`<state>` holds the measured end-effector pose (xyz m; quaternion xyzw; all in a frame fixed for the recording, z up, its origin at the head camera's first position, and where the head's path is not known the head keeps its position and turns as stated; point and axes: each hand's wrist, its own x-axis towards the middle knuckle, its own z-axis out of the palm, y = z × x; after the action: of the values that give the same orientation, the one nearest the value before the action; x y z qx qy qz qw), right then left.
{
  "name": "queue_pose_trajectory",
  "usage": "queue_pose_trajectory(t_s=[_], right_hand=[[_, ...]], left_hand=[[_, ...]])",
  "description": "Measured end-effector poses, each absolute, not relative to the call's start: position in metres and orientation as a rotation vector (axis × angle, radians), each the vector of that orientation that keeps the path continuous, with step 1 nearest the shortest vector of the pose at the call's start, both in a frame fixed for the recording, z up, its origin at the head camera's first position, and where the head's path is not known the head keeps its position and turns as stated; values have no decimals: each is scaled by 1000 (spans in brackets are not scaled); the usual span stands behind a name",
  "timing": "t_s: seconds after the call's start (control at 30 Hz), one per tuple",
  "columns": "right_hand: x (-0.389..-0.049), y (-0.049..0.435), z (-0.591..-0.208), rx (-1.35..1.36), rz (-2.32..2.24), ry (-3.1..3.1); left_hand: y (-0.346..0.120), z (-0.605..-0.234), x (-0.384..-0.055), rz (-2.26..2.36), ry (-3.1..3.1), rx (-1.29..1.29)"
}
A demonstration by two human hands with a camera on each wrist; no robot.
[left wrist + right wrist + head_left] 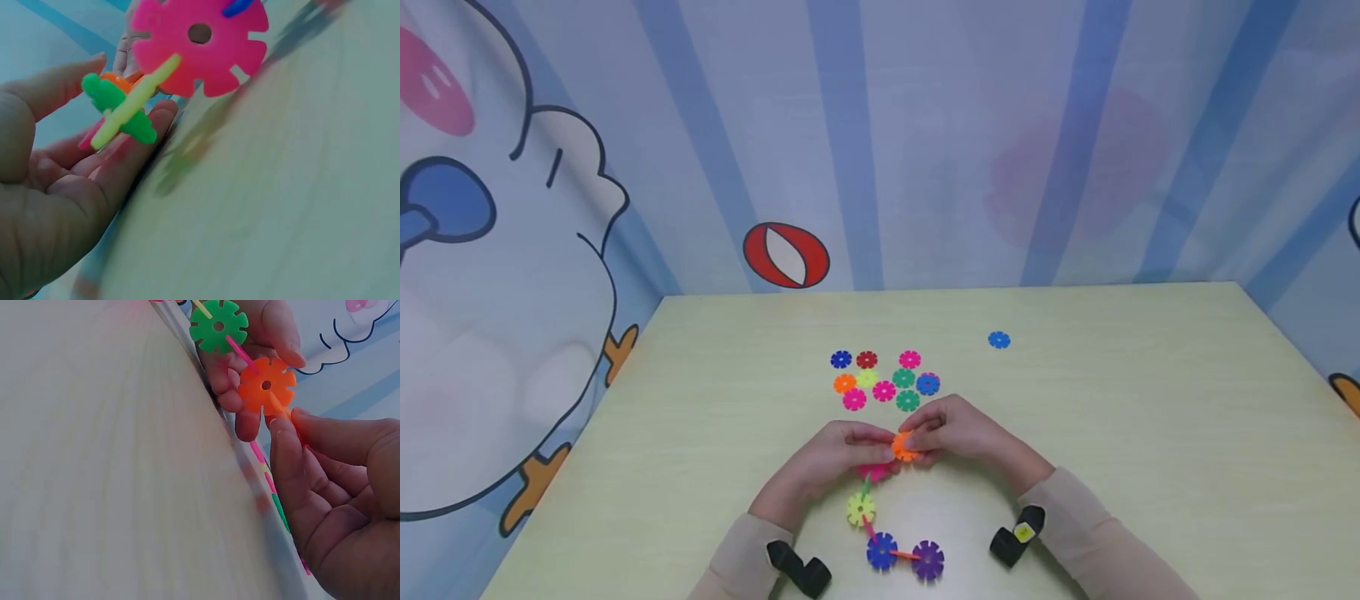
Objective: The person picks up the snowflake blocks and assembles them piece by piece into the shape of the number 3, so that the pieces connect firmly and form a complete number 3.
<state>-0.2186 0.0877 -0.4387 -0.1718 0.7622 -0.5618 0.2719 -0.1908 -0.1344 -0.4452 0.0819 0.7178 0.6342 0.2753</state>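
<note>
A chain of slotted plastic snowflake discs curves over the table below both hands. It runs from a purple disc (928,561) through a blue disc (882,552) and a yellow disc (861,509) to a green disc (219,326), a pink disc and an orange disc (256,394). My left hand (842,454) holds the chain's upper end, its fingers behind the orange disc. Between thumb and forefinger, my right hand (962,429) pinches a second orange disc (280,407), seen edge-on against the first. Whether its slot is fully seated I cannot tell.
Beyond the hands, several loose discs lie in a cluster, among them a red disc (867,360) and a teal disc (907,401). A single blue disc (999,340) lies apart, farther right. A printed fabric backdrop (925,167) stands behind the table (1150,400).
</note>
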Motion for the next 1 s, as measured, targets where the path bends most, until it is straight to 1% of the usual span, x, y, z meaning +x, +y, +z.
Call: queue_pose_trajectory(t_s=[0.13, 0.27, 0.53, 0.77, 1.0], right_hand=[[-218, 86, -438, -508, -1477, 2070], [-221, 90, -437, -489, -1436, 2154], [-245, 106, -432, -359, -1390, 2420], [-271, 111, -433, -383, -1346, 2452], [-285, 110, -433, -387, -1297, 2469]], left_hand=[[-135, -447, -190, 1738, 1873, 227], [-135, -447, -190, 1724, 1899, 206], [-134, -445, -189, 1683, 1976, 162], [-134, -444, -190, 1661, 1995, 129], [-133, -442, -190, 1652, 2009, 118]])
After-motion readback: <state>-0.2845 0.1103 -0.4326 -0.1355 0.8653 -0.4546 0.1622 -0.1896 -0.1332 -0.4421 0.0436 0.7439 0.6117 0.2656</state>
